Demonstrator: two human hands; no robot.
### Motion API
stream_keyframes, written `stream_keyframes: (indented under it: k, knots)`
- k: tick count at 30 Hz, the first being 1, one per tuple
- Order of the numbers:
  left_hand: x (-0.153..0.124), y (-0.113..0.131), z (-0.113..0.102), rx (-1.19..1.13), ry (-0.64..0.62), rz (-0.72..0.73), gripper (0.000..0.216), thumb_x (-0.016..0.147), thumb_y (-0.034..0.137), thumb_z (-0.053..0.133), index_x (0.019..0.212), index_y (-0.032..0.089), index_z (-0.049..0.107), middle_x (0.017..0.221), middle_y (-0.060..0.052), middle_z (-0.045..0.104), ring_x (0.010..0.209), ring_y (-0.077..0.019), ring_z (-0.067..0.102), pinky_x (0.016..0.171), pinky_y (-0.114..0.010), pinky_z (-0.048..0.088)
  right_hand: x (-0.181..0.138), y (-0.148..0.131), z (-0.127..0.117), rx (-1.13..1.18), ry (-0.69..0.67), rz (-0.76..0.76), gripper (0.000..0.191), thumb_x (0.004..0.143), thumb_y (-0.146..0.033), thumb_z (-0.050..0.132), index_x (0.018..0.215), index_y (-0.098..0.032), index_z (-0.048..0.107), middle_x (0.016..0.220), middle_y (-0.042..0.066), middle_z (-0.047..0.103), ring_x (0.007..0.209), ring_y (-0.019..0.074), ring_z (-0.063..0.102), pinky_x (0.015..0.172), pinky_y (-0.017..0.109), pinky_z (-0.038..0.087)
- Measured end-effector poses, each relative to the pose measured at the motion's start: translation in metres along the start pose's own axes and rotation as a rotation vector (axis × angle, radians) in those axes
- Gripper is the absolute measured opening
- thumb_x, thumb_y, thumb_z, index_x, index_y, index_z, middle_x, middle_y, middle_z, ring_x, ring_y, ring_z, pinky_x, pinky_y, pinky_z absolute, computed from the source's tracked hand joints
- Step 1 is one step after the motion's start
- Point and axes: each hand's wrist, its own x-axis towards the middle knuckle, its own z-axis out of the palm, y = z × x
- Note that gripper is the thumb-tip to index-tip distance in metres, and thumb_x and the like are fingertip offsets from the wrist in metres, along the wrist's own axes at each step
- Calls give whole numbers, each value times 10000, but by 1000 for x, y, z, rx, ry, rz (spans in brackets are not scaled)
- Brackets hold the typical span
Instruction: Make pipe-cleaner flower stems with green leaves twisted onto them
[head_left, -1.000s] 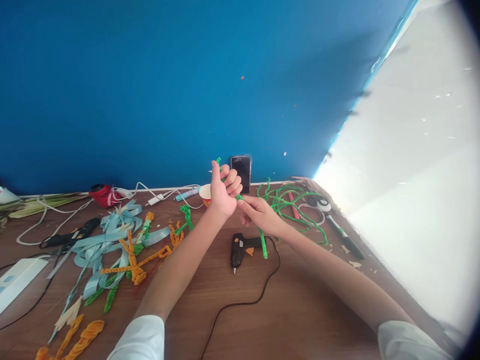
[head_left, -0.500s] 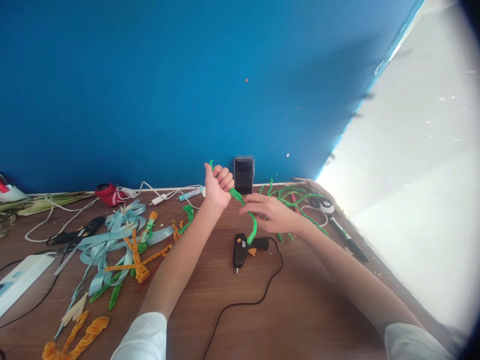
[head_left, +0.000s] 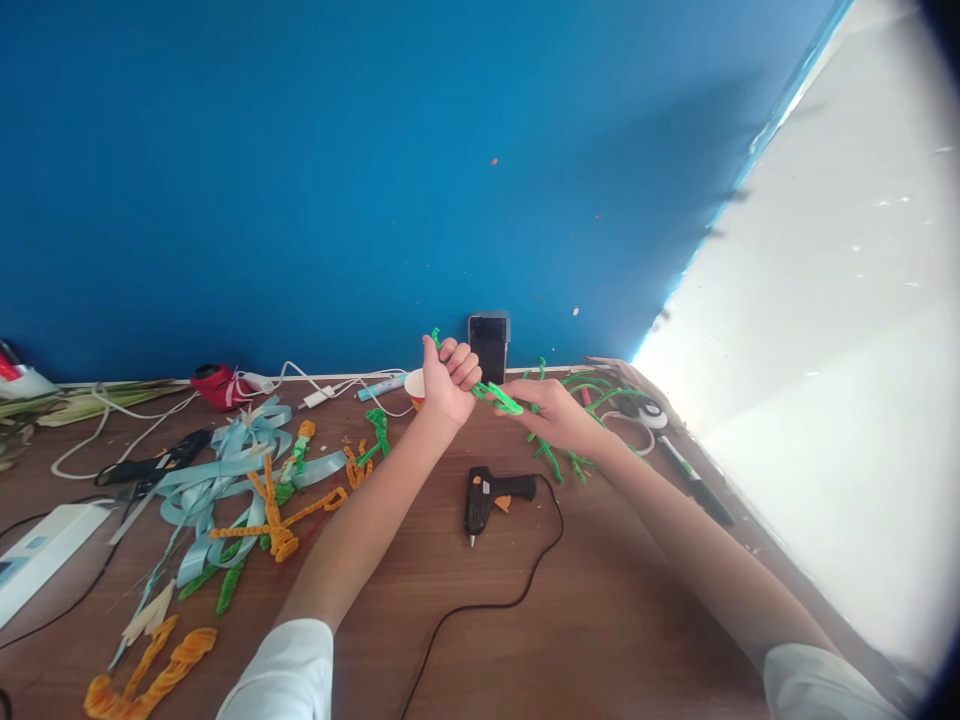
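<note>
My left hand (head_left: 450,380) is a raised fist wrapped round the upper part of a green pipe cleaner (head_left: 496,397), whose tip sticks out above the knuckles. My right hand (head_left: 551,412) pinches the same green pipe cleaner just to the right, bending its free end up and sideways. Both hands hover above the wooden table (head_left: 600,610), in front of a black phone (head_left: 488,347) leaning on the blue wall. A black glue gun (head_left: 487,493) lies on the table just below the hands.
A heap of green pipe cleaners (head_left: 592,400) lies behind my right hand. Light blue ribbons (head_left: 217,480) and orange pipe cleaner pieces (head_left: 277,520) spread at left. White cables, a red object (head_left: 214,386), a paper cup (head_left: 414,386) and a white box (head_left: 37,545) sit along the back and left.
My right hand has lifted the hanging end of the green pipe cleaner from over the glue gun up to the level of my left fist. The left fist stayed about where it was.
</note>
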Motion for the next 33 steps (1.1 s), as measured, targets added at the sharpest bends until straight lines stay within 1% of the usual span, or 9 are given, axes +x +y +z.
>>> stream_keyframes:
  k: [4,8,11,14,17,22,27,30,33]
  knots:
    - [-2,-6,3,12,2,-35,527,873,609,418,596,191,254,472,70,196,355,-58,165,334,-224,139,2,5,1,125,35,63,246,864,-419,592,919,-204,699,810,47,672,699,163,574,671,289,442]
    - [-6,-9,8,27,8,-41,537,856,609,455,595,188,249,474,71,199,353,-51,165,331,-213,131,3,10,7,235,105,101,272,826,-460,630,796,-194,681,823,57,660,738,173,583,700,312,457]
    - [-10,-9,12,37,-3,-31,511,872,582,457,603,186,279,481,67,218,362,-53,208,339,-206,169,3,11,15,373,110,210,273,795,-459,665,808,-189,628,769,37,649,699,160,595,648,297,473]
    - [-13,-10,15,45,-17,-26,493,881,572,451,612,186,304,490,61,237,373,-56,238,347,-203,195,4,10,21,601,115,335,344,754,-457,709,877,-208,506,722,-4,642,624,142,616,552,260,469]
    - [-14,-12,16,78,-40,-32,500,875,580,454,610,187,294,504,55,249,388,-59,263,349,-205,201,5,9,22,741,115,392,403,738,-446,726,919,-216,448,728,-19,658,586,123,619,522,234,461]
    - [-11,-15,15,131,-34,-38,522,865,594,457,600,188,264,509,56,246,400,-62,282,380,-209,269,5,12,23,761,109,459,348,719,-405,748,859,-175,527,734,8,680,551,87,579,506,207,435]
    - [-10,-16,20,164,6,-16,566,814,712,384,621,183,331,583,23,414,464,-73,416,420,-205,338,3,12,25,779,105,484,344,709,-426,748,852,-165,575,772,21,683,575,87,569,529,219,444]
    - [-12,-16,23,181,-3,-30,581,783,753,360,648,189,381,567,24,429,423,-77,402,385,-209,303,2,12,26,780,78,502,367,713,-448,739,890,-159,596,751,15,669,550,75,530,498,202,387]
    - [-13,-16,22,227,-17,-52,576,789,754,345,679,195,428,508,43,376,379,-74,362,374,-202,289,1,12,27,766,16,515,351,750,-477,695,854,-153,613,680,-13,619,482,48,415,464,201,298]
